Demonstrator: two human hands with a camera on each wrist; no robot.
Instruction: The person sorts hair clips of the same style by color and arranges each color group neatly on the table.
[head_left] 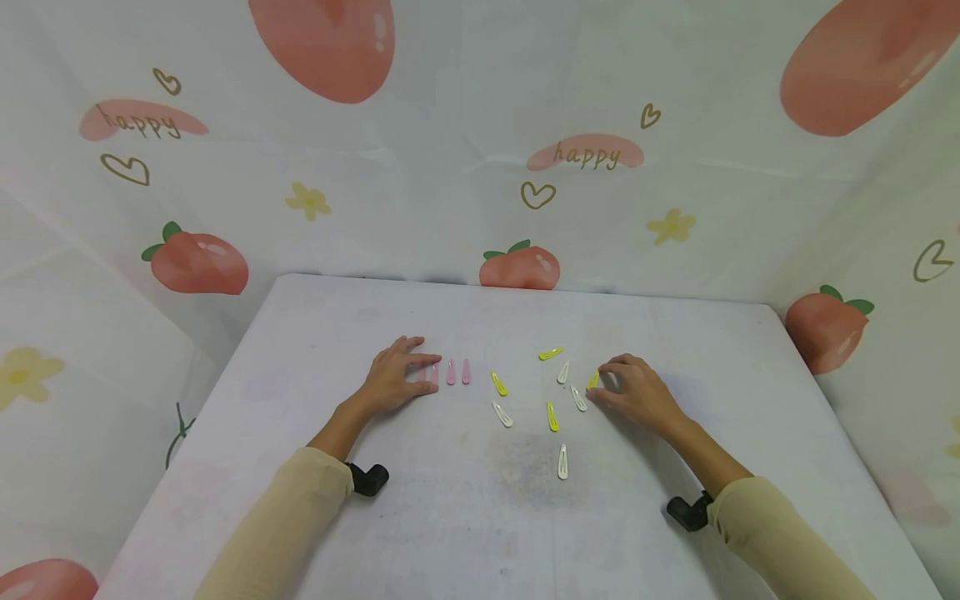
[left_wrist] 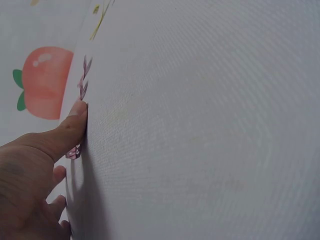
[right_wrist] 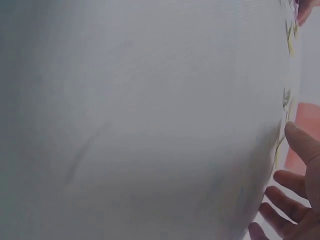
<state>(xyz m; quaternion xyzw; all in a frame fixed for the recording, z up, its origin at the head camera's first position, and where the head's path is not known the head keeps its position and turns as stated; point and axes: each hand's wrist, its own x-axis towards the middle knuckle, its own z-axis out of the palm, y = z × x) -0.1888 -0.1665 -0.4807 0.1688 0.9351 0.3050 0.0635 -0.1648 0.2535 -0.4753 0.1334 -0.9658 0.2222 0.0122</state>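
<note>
Small snap hair clips lie on the white table in pink, yellow and white. At the left, my left hand (head_left: 392,375) rests on the table with fingers spread, its thumb and index finger at opposite ends of a pink hair clip (head_left: 435,374). Two more pink clips (head_left: 458,372) stand upright in a row just to its right. On the other side, my right hand (head_left: 637,392) has its thumb and fingertips around a yellow hair clip (head_left: 593,380) on the table. The right wrist view shows those fingers (right_wrist: 289,209) apart and loosely bent.
Between the hands lie scattered yellow clips (head_left: 552,416) and white clips (head_left: 502,414), at various angles. One white clip (head_left: 563,462) is nearest the front. The table (head_left: 337,308) backs onto a hanging cloth (head_left: 450,167) printed with peaches. Each wrist wears a black camera (head_left: 369,480).
</note>
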